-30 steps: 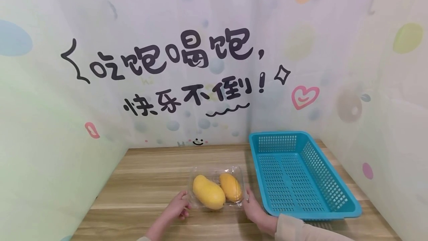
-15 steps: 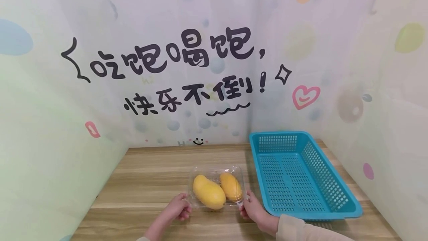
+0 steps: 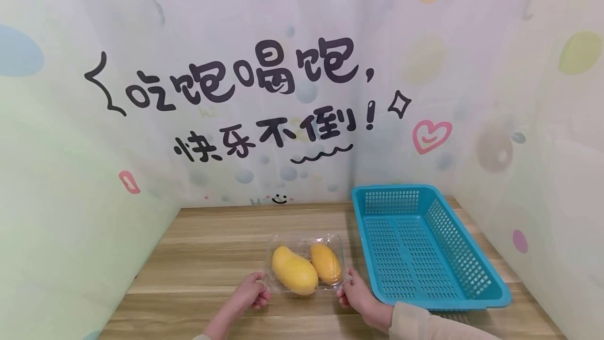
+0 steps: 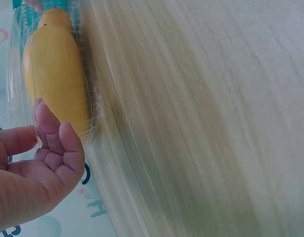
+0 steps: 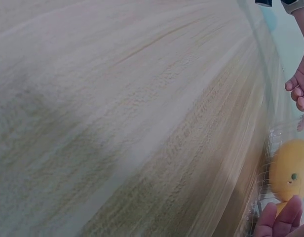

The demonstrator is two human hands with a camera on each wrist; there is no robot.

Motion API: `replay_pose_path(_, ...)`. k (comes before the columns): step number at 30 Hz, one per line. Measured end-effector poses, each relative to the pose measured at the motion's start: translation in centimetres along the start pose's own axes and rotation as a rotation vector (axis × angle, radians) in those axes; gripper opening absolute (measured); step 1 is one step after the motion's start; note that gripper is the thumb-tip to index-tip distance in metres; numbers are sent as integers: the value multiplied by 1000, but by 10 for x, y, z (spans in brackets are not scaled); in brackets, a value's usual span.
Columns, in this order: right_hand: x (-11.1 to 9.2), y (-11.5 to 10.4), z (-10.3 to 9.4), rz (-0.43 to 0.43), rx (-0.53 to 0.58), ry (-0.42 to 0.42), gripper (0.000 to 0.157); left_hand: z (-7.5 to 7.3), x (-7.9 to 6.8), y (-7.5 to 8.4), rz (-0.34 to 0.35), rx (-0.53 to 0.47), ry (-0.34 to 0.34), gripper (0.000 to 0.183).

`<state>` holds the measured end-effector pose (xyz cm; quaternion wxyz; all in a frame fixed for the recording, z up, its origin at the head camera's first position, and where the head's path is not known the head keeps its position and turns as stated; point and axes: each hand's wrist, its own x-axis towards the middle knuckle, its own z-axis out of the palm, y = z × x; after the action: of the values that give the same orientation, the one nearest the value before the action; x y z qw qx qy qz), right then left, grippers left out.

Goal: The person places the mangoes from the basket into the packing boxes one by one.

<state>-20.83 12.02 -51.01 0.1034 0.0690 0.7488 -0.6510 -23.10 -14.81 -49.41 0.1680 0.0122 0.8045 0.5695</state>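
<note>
A clear plastic box [image 3: 302,238] holds two yellow mangoes, a longer mango [image 3: 294,274] on the left and a smaller mango [image 3: 325,263] on the right. At the box's near left side, my left hand [image 3: 249,291] pinches the rim; the left wrist view shows thumb and forefinger [image 4: 46,116] meeting at the thin plastic edge, other fingers curled. On the opposite side my right hand [image 3: 357,293] grips the rim, fingers curled below it. Only the fingertips [image 5: 288,213] of that hand show in the right wrist view, beside the box wall.
Just right of my right hand stands a blue perforated plastic basket [image 3: 410,256] with nothing in it. Everything rests on a wood-grain table [image 3: 212,245]. A printed curtain [image 3: 226,14] with black lettering encloses the back and both sides.
My right hand's fingers have curled in under the box rim, and the left hand has shifted very slightly. The box, the mangoes and the basket stay in place.
</note>
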Motion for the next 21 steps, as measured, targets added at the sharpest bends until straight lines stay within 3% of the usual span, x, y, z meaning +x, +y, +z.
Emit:
replay_pose_path(7, 0, -8, 2, -37, -192, 113, 54, -2, -2, 3, -3, 11, -14, 52)
replay_pose_path(12, -4, -18, 9, -217, -324, 184, 58, -4, -3, 7, 45, 118, 40, 61)
replay_pose_path(16, -11, -30, 12, -333, -391, 158, 62, -8, -2, 14, 133, 308, 123, 61)
replay_pose_path(18, -15, -38, 11, -348, -388, 118, 62, -11, -1, 18, 190, 389, 160, 57)
replay_pose_path(21, -19, -53, 5, -361, -363, 59, 59, -18, -1, 24, 216, 459, 179, 56)
